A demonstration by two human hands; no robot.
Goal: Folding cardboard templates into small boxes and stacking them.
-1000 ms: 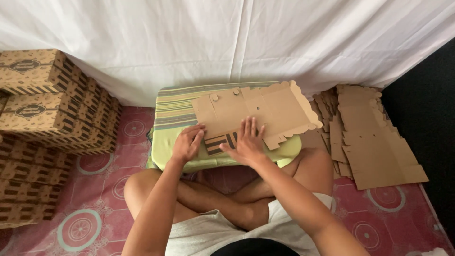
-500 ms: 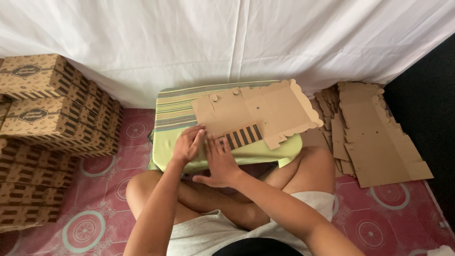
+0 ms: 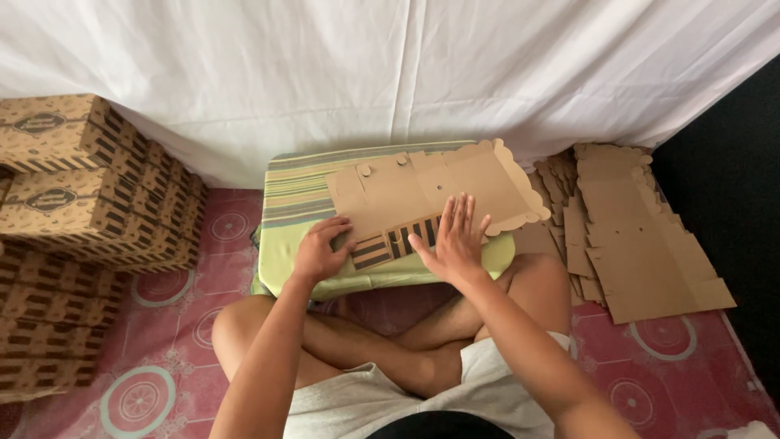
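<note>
Flat brown cardboard blank (image 3: 431,195) lies across the striped green cushion (image 3: 301,203), its near flap folded over, showing dark stripes; left hand (image 3: 318,250) curls on that flap's left end, gripping its edge; right hand (image 3: 452,242) presses flat, fingers spread wide; assembled striped boxes (image 3: 73,211) stacked far left; more flat blanks (image 3: 642,236) piled right on the pink patterned mat (image 3: 187,325); white sheet (image 3: 390,73) hangs close behind.

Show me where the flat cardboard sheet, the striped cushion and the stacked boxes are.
flat cardboard sheet (image 3: 455,183), head view, its plain middle.
striped cushion (image 3: 296,199), head view, its bare left part.
stacked boxes (image 3: 57,199), head view, a box top.
</note>
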